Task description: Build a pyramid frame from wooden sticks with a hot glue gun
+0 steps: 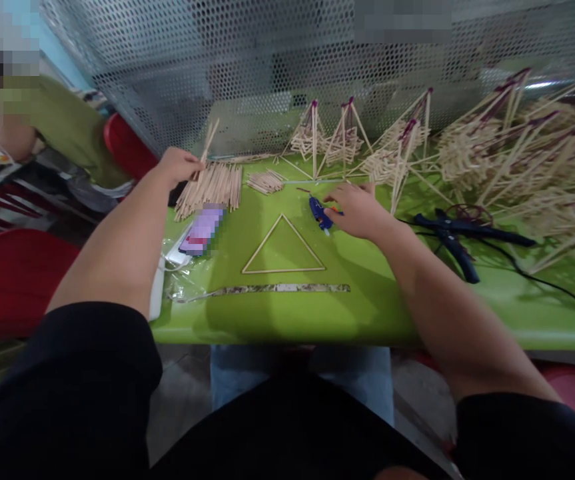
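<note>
My left hand (180, 165) pinches thin wooden sticks (210, 139) that rise above a bundle of similar sticks (212, 187) on the green table (287, 320). My right hand (354, 205) is over a blue glue gun (318, 212), with thumb and index finger apart beside its handle; part of the handle is hidden. Between my arms a flat triangle of sticks (283, 270) lies on the table. Below it runs a narrow patterned strip (282, 288). A small pile of shorter sticks (266, 181) lies right of the bundle.
A phone (202, 230) rests on clear plastic at the left. Several stick structures with purple-tied tops (352, 133) stand along the back and right. Dark-handled pliers (454, 233) and a black cable (542, 277) lie right. Behind rises a perforated metal panel (267, 67); another person (62, 127) is far left.
</note>
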### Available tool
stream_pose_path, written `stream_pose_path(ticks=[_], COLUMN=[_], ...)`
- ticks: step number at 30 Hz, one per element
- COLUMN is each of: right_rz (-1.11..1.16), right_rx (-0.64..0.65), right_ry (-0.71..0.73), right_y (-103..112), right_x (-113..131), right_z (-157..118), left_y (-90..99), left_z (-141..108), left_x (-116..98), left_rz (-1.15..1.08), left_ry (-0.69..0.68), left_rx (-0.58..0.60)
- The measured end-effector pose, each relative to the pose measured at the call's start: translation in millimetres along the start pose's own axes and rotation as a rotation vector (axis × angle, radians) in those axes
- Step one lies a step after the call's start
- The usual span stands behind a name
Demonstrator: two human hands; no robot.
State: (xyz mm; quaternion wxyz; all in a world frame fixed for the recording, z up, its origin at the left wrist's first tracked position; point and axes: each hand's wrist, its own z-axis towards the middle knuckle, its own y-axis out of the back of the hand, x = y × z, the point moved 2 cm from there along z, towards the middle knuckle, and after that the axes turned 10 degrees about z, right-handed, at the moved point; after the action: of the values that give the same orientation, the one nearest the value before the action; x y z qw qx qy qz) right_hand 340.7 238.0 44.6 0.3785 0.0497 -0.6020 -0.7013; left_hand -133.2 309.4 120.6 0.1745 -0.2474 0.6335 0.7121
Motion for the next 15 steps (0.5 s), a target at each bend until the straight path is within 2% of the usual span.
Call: stream_pose_path(ticks=[3,5,7,11,15], right_rz=[0.032,0.051,0.083,0.137,0.056], right_rx=[-0.015,-0.052,-0.131,-0.261,-0.231], right_ry=[0.023,0.023,0.039,0.156,0.277], right_y=[5,8,11,12,3], right_x=[8,15,26,55,76], right_z=[1,-1,-4,-15,-23], left_y=[-7.8,-18.5,-32.1,-66.7,-102.2], left_z=[-10,-26,-54,-125,-181], left_x=[-24,-49,-77,-124,-141], left_rz=[-0.111,-0.194,-0.357,-0.575,-0.704], left_ry=[0.026,-0.028,-0.125,-0.248,-0.286], left_rx=[-0.038,-0.047,-0.031,0.146,0.408])
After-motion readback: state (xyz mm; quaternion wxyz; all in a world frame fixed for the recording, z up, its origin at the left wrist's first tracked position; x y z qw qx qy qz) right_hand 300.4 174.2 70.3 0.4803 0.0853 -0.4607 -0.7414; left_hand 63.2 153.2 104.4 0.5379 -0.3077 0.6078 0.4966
